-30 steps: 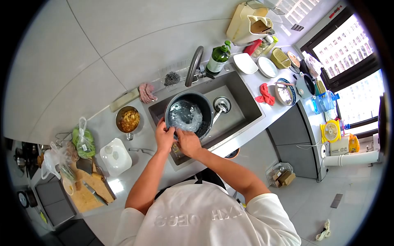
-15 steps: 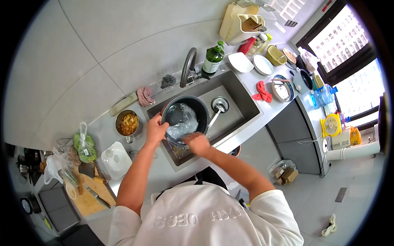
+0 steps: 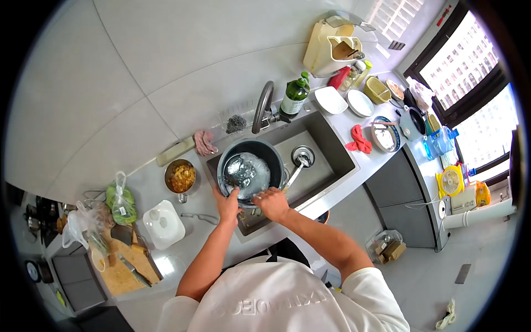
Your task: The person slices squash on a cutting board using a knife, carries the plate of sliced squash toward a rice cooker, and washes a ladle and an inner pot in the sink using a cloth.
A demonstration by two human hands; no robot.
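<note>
A dark round pot (image 3: 275,160) with swirling, foamy water inside is tilted over the left part of the grey sink (image 3: 326,166). My left hand (image 3: 227,205) grips its near left rim, thumb on the inner side. My right hand (image 3: 271,203) is closed at the near right rim, fingertips at the water's edge; whether it holds anything besides the rim is hidden. A ladle (image 3: 295,176) lies in the sink to the pot's right, its head by the drain. The faucet (image 3: 263,105) curves above the far edge of the pot.
Left of the sink are a pan of food (image 3: 181,176), a white dish (image 3: 164,224) and a cutting board (image 3: 119,271) with a knife. Behind it stands a green bottle (image 3: 295,97); plates (image 3: 331,100) and a red cloth (image 3: 359,139) lie to the right.
The water in the pot has swirled round. My right hand moved off the rim, then back against its near right side. The view has shifted slightly.
</note>
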